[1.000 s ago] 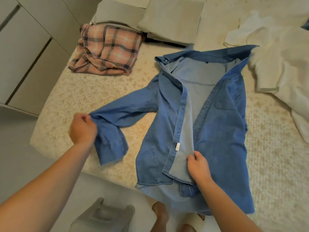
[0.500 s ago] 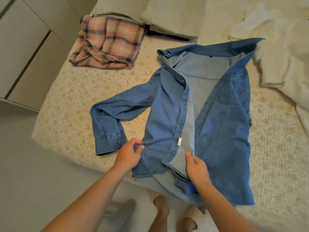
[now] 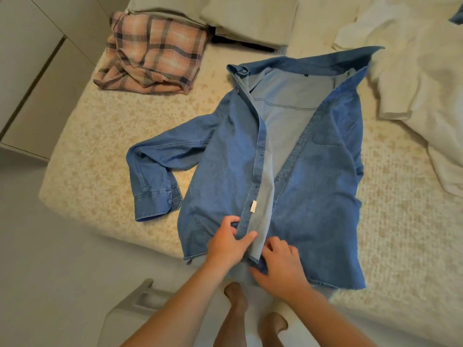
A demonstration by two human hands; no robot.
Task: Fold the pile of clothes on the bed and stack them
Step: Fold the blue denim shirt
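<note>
In the head view, the person stands at the near edge of the bed [image 3: 100,126] and looks down on a blue denim shirt [image 3: 225,151]. The shirt lies spread with its front up and open, the collar toward the far side and the hem at the near edge, partly hanging over it. One sleeve [image 3: 155,159] lies bent out on the left side of the shirt; the other sleeve cannot be seen.

Both hands are close together at the lower front opening. The left hand [image 3: 229,244] pinches the button placket between thumb and fingers. The right hand [image 3: 278,269] has curled fingers on the other front edge just beside it and seems to grip the cloth, though part of the grip is hidden.

As a judgement, the task is at an early stage. The shirt is only being closed and made flat; no fold is in it yet. A pink plaid garment [image 3: 152,53] lies loosely bunched at the far left, not neatly folded. A white garment [image 3: 413,71] lies rumpled at the far right and waits. Grey pillows [image 3: 245,16] lie at the head of the bed. No finished stack can be seen.
</note>
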